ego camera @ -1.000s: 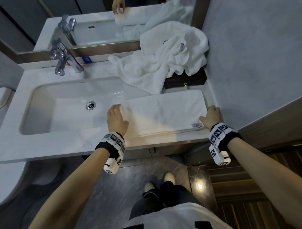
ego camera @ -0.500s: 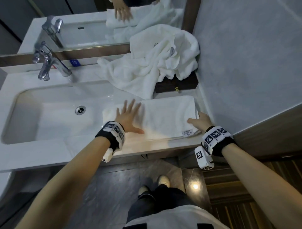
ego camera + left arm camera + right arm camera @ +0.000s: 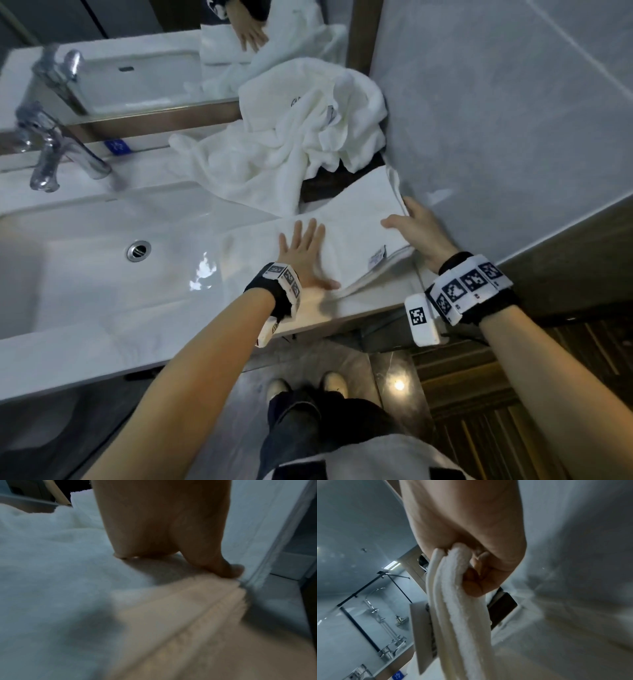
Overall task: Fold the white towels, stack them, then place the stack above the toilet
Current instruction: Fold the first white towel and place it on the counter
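A folded white towel (image 3: 356, 219) lies on the white counter (image 3: 144, 329) to the right of the sink. My left hand (image 3: 303, 253) presses flat on its left half with fingers spread; the left wrist view shows the palm (image 3: 154, 527) down on the cloth (image 3: 60, 574). My right hand (image 3: 416, 228) grips the towel's right end and lifts it off the counter. In the right wrist view the fingers (image 3: 476, 582) curl round the layered towel edges (image 3: 458, 608). A heap of unfolded white towels (image 3: 301, 137) lies behind, against the mirror and wall.
The sink basin (image 3: 102, 246) with its drain (image 3: 138, 249) fills the counter's left. A chrome tap (image 3: 58, 150) stands at the back left. A dark box (image 3: 322, 185) sits under the towel heap. The grey wall (image 3: 496, 120) closes the right side.
My left hand went from gripping the towel's left edge to pressing flat on it. My right hand slid under the right end and has raised it off the counter.
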Demonstrator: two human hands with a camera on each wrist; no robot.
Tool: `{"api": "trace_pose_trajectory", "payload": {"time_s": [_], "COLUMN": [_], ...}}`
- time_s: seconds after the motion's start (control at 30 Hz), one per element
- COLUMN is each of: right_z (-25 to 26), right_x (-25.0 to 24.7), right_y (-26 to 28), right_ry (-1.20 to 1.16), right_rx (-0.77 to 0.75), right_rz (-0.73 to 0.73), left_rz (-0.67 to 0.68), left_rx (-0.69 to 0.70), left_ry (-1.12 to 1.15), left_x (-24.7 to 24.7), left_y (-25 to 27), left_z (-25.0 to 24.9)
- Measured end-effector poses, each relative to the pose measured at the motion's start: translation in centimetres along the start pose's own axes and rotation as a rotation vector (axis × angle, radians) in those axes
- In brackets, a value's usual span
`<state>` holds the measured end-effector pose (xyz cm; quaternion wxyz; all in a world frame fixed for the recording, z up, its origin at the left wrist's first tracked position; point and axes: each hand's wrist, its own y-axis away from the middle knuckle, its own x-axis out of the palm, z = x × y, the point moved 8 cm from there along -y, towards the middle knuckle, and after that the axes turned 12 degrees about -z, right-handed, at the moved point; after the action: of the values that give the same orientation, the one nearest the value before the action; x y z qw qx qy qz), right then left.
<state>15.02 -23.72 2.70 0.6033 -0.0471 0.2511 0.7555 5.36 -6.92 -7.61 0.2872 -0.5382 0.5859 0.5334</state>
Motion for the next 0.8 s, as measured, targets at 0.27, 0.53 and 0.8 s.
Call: {"api": "trace_pose_trajectory", "payload": {"time_s": [0.27,0.53,0.8], "right_z": [2.5,5.9,5.3], "right_x": [3.3,12.6,18.7], "right_y": [1.1,4.7,6.7], "right_ry": [-0.026,0.084,0.242], "right_rx": [-0.026,-0.211,-0.301], "right_rz": [0.011,0.252,0.321], "left_rz": [-0.089,-0.025,-0.658], "left_rx": [-0.023,-0.066,-0.416], "left_ry": [-0.04,0.079,0.542], "left_x": [-2.4,-0.5,-5.2], "left_y": [3.8,5.8,9.9], "left_z": [9.0,11.2,17.0]}}
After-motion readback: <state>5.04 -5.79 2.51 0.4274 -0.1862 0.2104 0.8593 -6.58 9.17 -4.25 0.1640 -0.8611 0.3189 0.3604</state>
